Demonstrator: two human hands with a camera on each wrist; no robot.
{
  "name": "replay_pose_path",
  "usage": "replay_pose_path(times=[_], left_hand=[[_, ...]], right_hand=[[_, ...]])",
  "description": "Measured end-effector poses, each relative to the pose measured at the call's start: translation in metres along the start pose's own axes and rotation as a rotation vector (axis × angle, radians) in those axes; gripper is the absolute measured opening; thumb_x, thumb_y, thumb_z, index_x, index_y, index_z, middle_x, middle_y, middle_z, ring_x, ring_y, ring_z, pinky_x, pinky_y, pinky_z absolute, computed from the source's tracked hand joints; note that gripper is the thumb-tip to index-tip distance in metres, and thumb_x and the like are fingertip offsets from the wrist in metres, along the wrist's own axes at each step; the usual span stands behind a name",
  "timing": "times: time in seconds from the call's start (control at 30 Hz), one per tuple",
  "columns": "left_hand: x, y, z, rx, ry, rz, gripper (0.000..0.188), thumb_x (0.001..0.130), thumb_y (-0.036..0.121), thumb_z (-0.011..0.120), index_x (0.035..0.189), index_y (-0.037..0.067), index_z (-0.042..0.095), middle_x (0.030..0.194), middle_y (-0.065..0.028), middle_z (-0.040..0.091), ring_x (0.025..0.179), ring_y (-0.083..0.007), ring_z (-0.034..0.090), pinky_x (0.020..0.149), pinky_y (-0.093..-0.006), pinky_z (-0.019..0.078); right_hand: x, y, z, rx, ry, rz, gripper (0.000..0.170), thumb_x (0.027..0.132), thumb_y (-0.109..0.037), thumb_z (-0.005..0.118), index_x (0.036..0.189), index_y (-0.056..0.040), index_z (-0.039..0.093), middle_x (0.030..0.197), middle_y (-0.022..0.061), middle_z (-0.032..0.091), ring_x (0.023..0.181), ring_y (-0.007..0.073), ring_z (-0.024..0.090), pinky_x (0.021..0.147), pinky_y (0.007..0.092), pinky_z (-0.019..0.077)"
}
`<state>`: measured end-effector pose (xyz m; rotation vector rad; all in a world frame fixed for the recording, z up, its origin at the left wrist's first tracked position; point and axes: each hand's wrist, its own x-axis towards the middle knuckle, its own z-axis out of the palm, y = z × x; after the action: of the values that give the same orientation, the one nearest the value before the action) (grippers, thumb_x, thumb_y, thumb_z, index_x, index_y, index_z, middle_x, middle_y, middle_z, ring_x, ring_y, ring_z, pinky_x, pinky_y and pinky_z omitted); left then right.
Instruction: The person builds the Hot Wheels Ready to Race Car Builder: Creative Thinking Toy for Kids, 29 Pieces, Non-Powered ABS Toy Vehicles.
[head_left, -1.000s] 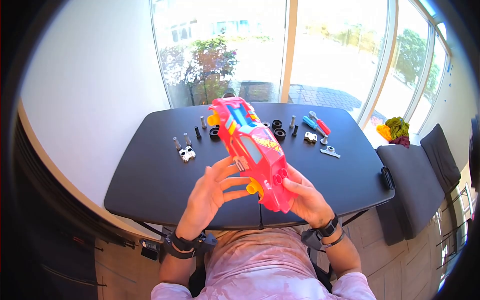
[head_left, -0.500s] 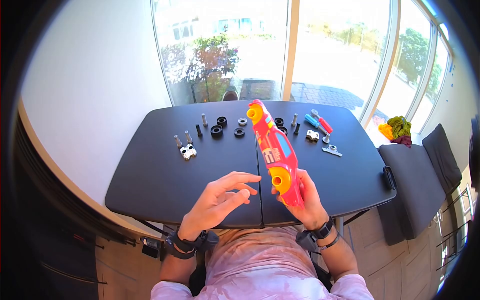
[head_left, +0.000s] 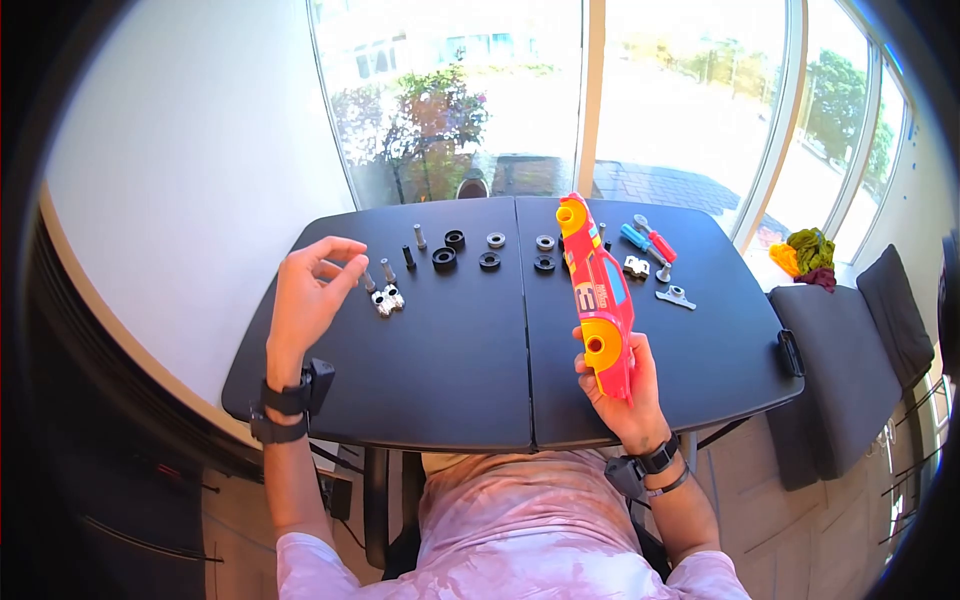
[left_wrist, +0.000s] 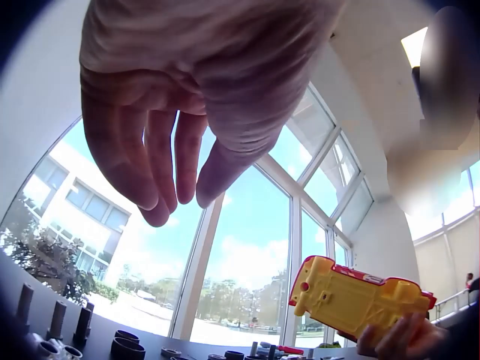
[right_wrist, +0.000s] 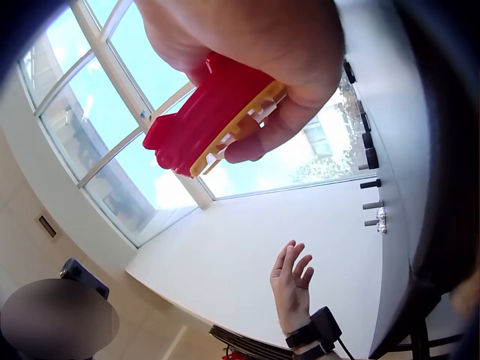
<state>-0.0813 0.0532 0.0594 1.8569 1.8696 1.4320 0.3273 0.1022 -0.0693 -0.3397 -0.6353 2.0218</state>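
My right hand grips the rear of a red and yellow toy car body and holds it up above the table, its side turned to the head camera and its wheel wells bare. The yellow underside of the car faces the left wrist camera. My left hand hovers over the table's left side with loosely bent fingers and nothing in them. It is nearest to a silver twin-holed block and two grey pegs. A black peg and black wheels stand just beyond.
The black table has a centre seam. Several small rings lie along its back. On the right are blue- and red-handled tools, a silver block and a silver bar-shaped part. A grey seat stands right of the table.
My left hand let go of the toy car and moved left, towards the silver block. My right hand alone now holds the car, turned onto its side and shifted right.
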Motion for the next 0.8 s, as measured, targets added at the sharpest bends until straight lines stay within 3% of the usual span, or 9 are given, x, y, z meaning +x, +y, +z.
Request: replay_pose_path(times=[0.2, 0.3, 0.4, 0.5, 0.53, 0.63, 0.67, 0.8], left_hand=[[0.043, -0.022, 0.036, 0.216, -0.097, 0.155, 0.023, 0.098, 0.019, 0.082, 0.115, 0.004, 0.082, 0.093, -0.007, 0.083, 0.073, -0.0151, 0.076, 0.067, -0.0312, 0.0589], [0.065, -0.04, 0.067, 0.279, -0.194, 0.225, 0.022, 0.096, 0.018, 0.081, 0.113, 0.003, 0.082, 0.097, -0.0107, 0.084, 0.074, -0.0222, 0.078, 0.071, -0.0365, 0.0617], [0.081, -0.047, 0.098, 0.47, -0.325, 0.231, 0.023, 0.096, 0.018, 0.08, 0.114, 0.004, 0.082, 0.108, -0.0128, 0.082, 0.093, -0.0281, 0.079, 0.087, -0.0417, 0.0626], [0.094, -0.081, 0.135, 0.623, -0.361, 0.322, 0.027, 0.097, 0.022, 0.08, 0.118, 0.005, 0.081, 0.128, -0.0142, 0.077, 0.117, -0.0307, 0.073, 0.106, -0.0442, 0.0574], [0.093, -0.077, 0.141, 0.681, -0.428, 0.249, 0.038, 0.099, 0.026, 0.079, 0.13, 0.005, 0.075, 0.141, -0.0153, 0.07, 0.13, -0.0357, 0.066, 0.115, -0.0464, 0.052], [0.09, -0.094, 0.163, 0.757, -0.345, 0.287, 0.046, 0.1, 0.028, 0.077, 0.138, 0.003, 0.069, 0.145, -0.0164, 0.067, 0.129, -0.0413, 0.064, 0.115, -0.0478, 0.0521], [0.091, -0.097, 0.167, 0.787, -0.366, 0.283, 0.052, 0.101, 0.028, 0.076, 0.143, 0.001, 0.064, 0.139, -0.0188, 0.071, 0.128, -0.0447, 0.064, 0.114, -0.0495, 0.0531], [0.095, -0.099, 0.17, 0.752, -0.405, 0.185, 0.053, 0.099, 0.029, 0.078, 0.142, -0.001, 0.066, 0.128, -0.0212, 0.075, 0.126, -0.0437, 0.066, 0.111, -0.0507, 0.0551]], right_hand=[[-0.001, 0.0, 0.001, 0.019, -0.023, 0.0, 0.049, 0.114, -0.038, 0.05, 0.143, 0.0009, 0.061, 0.13, 0.0122, 0.073, 0.1, 0.0238, 0.074, 0.08, 0.0333, 0.0604], [0.0, 0.0, -0.001, 0.03, -0.016, 0.01, 0.048, 0.114, -0.037, 0.05, 0.142, 0.0009, 0.061, 0.13, 0.012, 0.073, 0.101, 0.0241, 0.073, 0.079, 0.0332, 0.0603], [0.001, 0.0, -0.001, 0.041, -0.017, 0.017, 0.048, 0.113, -0.036, 0.05, 0.142, 0.0009, 0.061, 0.129, 0.012, 0.073, 0.101, 0.0243, 0.073, 0.079, 0.033, 0.0601], [0.001, 0.001, -0.004, 0.035, -0.021, 0.017, 0.048, 0.113, -0.037, 0.051, 0.141, 0.0007, 0.061, 0.129, 0.012, 0.073, 0.101, 0.0244, 0.073, 0.079, 0.033, 0.0601], [0.002, 0.002, -0.005, 0.034, -0.026, 0.017, 0.049, 0.113, -0.037, 0.051, 0.141, 0.0006, 0.061, 0.129, 0.012, 0.073, 0.101, 0.0245, 0.073, 0.079, 0.0332, 0.0601], [0.003, 0.002, -0.005, 0.032, -0.009, 0.024, 0.05, 0.112, -0.039, 0.053, 0.141, 0.0002, 0.062, 0.128, 0.012, 0.073, 0.101, 0.0246, 0.074, 0.08, 0.0338, 0.0603], [0.003, 0.002, -0.005, 0.033, 0.003, 0.03, 0.05, 0.112, -0.04, 0.053, 0.141, 0.0, 0.062, 0.127, 0.012, 0.074, 0.101, 0.0246, 0.074, 0.08, 0.0341, 0.0604], [0.004, 0.003, -0.008, -0.001, -0.004, 0.023, 0.052, 0.111, -0.042, 0.055, 0.141, -0.0003, 0.062, 0.125, 0.0117, 0.075, 0.101, 0.0249, 0.075, 0.082, 0.0351, 0.0607]])
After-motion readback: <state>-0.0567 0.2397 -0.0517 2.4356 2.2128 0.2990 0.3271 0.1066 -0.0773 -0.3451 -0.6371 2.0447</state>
